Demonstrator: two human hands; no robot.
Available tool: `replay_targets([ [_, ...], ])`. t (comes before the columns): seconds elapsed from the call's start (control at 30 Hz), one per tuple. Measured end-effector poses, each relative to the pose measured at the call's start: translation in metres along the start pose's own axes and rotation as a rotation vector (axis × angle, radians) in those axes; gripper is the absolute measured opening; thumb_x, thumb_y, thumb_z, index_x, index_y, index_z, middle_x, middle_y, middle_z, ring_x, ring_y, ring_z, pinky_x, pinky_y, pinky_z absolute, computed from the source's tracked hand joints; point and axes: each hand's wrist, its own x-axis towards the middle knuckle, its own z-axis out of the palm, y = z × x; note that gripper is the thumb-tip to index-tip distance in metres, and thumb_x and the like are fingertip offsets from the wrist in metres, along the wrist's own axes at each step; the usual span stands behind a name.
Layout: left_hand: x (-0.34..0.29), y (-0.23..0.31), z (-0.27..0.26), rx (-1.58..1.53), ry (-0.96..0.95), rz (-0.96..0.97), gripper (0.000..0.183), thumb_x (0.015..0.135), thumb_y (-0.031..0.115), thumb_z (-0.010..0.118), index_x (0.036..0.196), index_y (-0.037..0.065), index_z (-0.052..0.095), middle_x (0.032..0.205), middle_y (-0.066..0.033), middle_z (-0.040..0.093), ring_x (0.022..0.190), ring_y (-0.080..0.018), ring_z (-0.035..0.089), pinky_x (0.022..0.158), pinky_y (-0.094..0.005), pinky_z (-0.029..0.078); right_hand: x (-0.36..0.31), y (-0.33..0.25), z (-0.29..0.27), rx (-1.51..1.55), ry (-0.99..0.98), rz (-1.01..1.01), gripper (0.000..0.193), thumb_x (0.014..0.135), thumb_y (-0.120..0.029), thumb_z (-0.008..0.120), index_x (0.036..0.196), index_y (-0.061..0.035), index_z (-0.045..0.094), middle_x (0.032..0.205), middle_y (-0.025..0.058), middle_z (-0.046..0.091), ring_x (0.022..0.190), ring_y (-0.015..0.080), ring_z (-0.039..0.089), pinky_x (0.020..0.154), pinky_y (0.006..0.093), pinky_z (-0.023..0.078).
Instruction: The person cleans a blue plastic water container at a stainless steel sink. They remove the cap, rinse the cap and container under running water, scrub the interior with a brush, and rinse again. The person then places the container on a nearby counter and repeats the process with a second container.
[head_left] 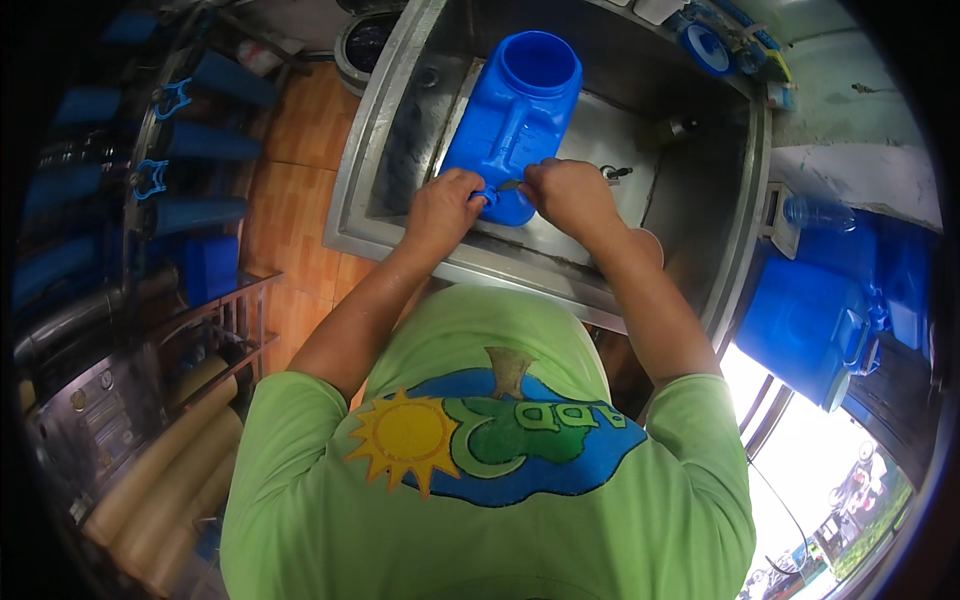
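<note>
— Where's the jug sitting?

— The blue jug [515, 115] lies on its side in the steel sink [700, 190], wide mouth pointing away from me, its near end just over the sink's front rim. Both my hands are on that near end.

— What's each hand doing?

— My left hand [443, 207] is curled shut on a small blue fitting [486, 196] at the jug's lower end — it looks like a tap or cap, though my fingers hide most of it. My right hand [570, 195] is pinched shut on something thin and dark between the two hands; I can't tell what it is from here.

— So how would you do this well?

— I'd judge the thing is to keep the jug from rolling. It rests on a curved side, so I'd press it down lightly with the left while the right works. Small turns, not big wrenches — the fitting is plastic and I'd guess the thread strips easily. Keep the wrists low near the rim so the force goes straight along the fitting, not sideways.

— Anything nearby to mind?

— A second blue container [800, 330] stands to my right, well apart. More blue jugs [205, 145] are racked on my left, also clear of my elbows.
</note>
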Motion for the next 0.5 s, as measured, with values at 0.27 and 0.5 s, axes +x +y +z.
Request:
replay_targets([
  [0.27,-0.003,0.008,0.002,0.032,0.005,-0.142,0.024,0.079,0.017,0.079,0.099,0.008,0.068,0.093,-0.0104,0.071,0.085,-0.0321,0.07,0.073,-0.0428,0.055,-0.01,-0.003,0.012,0.094,-0.04,0.019,0.023,0.09,-0.033,0.068,0.087,-0.0111,0.07,0.078,0.0114,0.068,0.073,0.0342,0.068,0.065,0.0477,0.053],
  [0.5,-0.003,0.003,0.001,-0.118,-0.068,-0.287,0.023,0.082,0.018,0.077,0.1,0.006,0.068,0.09,-0.0107,0.071,0.083,-0.031,0.07,0.073,-0.0411,0.054,-0.009,0.004,0.018,0.092,-0.016,-0.042,0.024,0.091,-0.036,0.066,0.09,-0.0121,0.069,0.084,0.0097,0.07,0.078,0.0322,0.07,0.067,0.0472,0.054],
])
